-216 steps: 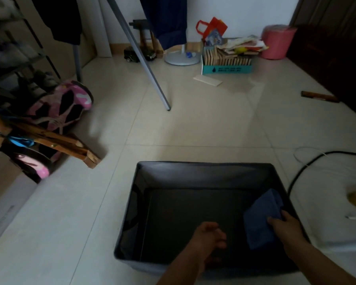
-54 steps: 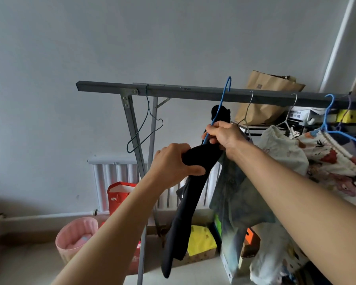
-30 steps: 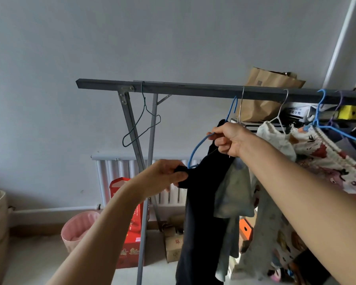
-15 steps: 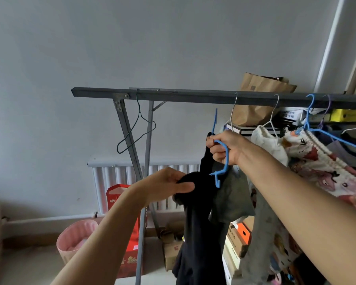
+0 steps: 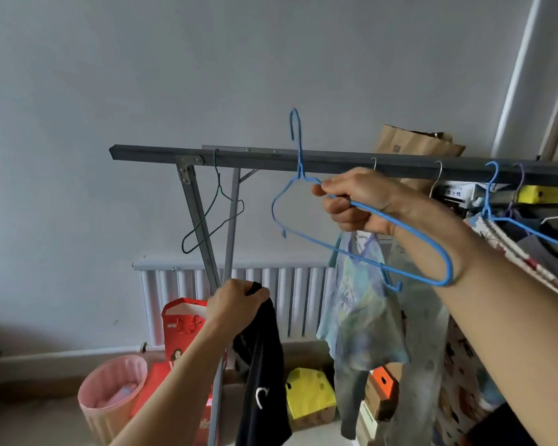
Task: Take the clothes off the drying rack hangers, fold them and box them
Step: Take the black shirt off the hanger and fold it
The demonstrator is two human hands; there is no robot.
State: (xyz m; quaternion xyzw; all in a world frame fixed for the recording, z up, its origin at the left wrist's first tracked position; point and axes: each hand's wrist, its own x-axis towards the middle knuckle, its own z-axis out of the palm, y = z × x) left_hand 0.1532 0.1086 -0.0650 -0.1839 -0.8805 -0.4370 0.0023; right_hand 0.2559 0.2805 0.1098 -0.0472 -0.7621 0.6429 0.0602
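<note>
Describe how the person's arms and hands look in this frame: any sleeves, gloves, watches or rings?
Both forearms are bare as far as the frame shows, with no sleeve edge in view. The left hand and the right hand wear no gloves. No watch, bracelet or ring shows on either wrist or on the visible fingers. No markings show.

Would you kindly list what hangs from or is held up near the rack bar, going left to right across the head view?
Dark green hanger → blue hanger in the right hand → tie-dye shirt → second blue hanger.
</note>
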